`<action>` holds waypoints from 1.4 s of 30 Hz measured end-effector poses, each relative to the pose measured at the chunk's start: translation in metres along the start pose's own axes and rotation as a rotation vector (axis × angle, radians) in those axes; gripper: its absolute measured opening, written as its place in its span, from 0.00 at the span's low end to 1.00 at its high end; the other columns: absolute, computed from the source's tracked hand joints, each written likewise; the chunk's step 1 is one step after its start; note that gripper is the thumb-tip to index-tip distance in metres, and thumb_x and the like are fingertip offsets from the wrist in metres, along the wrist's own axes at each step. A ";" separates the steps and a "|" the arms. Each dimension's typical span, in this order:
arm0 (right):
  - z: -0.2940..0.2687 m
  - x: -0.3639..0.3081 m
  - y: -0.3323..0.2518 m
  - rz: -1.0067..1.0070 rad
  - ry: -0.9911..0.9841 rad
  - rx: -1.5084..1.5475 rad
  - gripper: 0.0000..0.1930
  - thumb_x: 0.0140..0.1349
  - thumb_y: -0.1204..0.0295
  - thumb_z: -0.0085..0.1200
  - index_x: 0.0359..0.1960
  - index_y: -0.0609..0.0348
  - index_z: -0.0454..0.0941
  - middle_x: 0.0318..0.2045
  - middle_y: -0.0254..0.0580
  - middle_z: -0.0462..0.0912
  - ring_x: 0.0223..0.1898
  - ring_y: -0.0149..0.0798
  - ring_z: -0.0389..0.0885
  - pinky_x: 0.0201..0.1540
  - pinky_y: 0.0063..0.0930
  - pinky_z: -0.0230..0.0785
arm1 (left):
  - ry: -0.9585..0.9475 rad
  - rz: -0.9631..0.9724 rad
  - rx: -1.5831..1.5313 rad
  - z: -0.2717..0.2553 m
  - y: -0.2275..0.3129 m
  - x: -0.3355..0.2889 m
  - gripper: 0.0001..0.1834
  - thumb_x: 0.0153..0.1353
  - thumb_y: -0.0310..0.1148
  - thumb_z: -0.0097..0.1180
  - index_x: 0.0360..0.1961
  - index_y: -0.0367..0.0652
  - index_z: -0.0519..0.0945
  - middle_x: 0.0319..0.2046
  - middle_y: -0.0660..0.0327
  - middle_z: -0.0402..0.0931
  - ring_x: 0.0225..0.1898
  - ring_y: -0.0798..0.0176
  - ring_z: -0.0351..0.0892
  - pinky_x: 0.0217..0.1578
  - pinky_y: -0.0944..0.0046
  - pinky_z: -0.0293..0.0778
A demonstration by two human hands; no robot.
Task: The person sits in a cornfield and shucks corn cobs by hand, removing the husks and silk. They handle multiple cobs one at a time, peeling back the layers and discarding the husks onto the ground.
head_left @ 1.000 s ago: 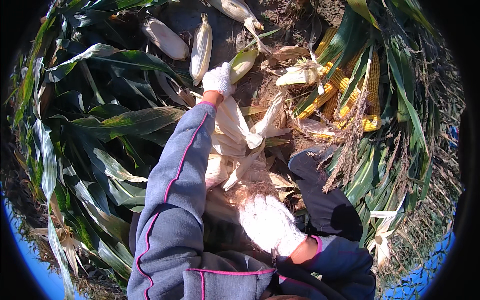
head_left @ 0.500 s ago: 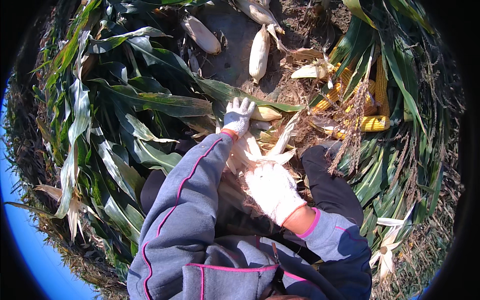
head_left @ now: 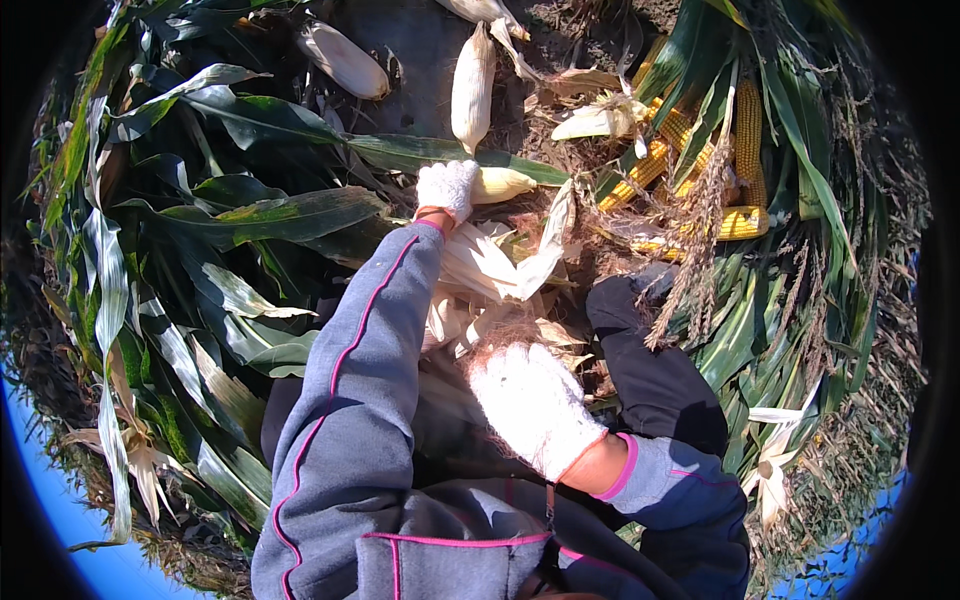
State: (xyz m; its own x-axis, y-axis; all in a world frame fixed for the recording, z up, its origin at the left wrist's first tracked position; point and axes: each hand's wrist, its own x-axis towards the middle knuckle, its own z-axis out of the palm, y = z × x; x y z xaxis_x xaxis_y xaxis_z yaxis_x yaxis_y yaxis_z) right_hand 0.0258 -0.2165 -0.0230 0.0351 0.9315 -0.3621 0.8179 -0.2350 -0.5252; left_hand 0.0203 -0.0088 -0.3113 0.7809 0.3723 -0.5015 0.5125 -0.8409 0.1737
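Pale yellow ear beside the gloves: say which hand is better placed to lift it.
Left, probably: the left hand is at one end of the pale yellow ear, though its grip is unclear. The right hand is lower in view, by reddish silk.

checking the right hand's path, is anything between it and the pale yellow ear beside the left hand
Yes: pale dry husks lie between the right hand and the pale yellow ear, with brown silk nearest the right hand.
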 end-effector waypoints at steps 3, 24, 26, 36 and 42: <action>-0.010 0.004 0.005 -0.066 0.067 0.060 0.13 0.56 0.70 0.49 0.43 0.59 0.75 0.35 0.44 0.77 0.38 0.45 0.76 0.41 0.39 0.69 | 0.053 0.043 0.048 -0.005 0.005 -0.016 0.24 0.48 0.34 0.60 0.50 0.53 0.73 0.46 0.55 0.74 0.48 0.49 0.75 0.44 0.48 0.67; -0.088 0.028 0.044 0.019 0.545 0.422 0.38 0.46 0.49 0.67 0.58 0.51 0.67 0.49 0.55 0.77 0.50 0.55 0.78 0.51 0.46 0.71 | 0.670 0.486 0.445 -0.288 0.080 -0.215 0.37 0.36 0.33 0.66 0.54 0.50 0.74 0.53 0.58 0.71 0.57 0.51 0.67 0.62 0.44 0.57; -0.091 0.021 0.034 0.095 0.553 0.404 0.40 0.46 0.48 0.68 0.59 0.52 0.66 0.47 0.55 0.79 0.48 0.56 0.79 0.49 0.45 0.72 | 0.773 0.376 0.327 -0.289 0.080 -0.235 0.41 0.35 0.30 0.67 0.58 0.52 0.73 0.59 0.55 0.67 0.64 0.46 0.62 0.66 0.42 0.51; -0.075 0.039 0.020 -0.002 0.350 1.106 0.34 0.55 0.59 0.65 0.59 0.66 0.67 0.49 0.46 0.77 0.50 0.36 0.76 0.54 0.30 0.68 | 0.221 0.126 -2.270 -0.257 0.057 -0.218 0.21 0.63 0.39 0.58 0.54 0.41 0.72 0.45 0.61 0.76 0.45 0.65 0.77 0.47 0.64 0.74; -0.100 0.049 0.056 -0.114 0.506 0.496 0.14 0.67 0.68 0.51 0.50 0.65 0.76 0.48 0.47 0.80 0.50 0.37 0.79 0.53 0.32 0.71 | 0.361 0.162 -1.956 -0.257 0.049 -0.215 0.22 0.59 0.36 0.64 0.51 0.40 0.73 0.40 0.63 0.77 0.40 0.70 0.76 0.45 0.66 0.74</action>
State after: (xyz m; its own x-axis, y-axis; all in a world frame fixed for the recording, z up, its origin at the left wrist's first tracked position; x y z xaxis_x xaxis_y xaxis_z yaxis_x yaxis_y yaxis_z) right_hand 0.1306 -0.1557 0.0072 0.3251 0.9441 0.0539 0.4788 -0.1152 -0.8703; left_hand -0.0306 -0.0297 0.0226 0.7462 0.6088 -0.2692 -0.1298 0.5297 0.8382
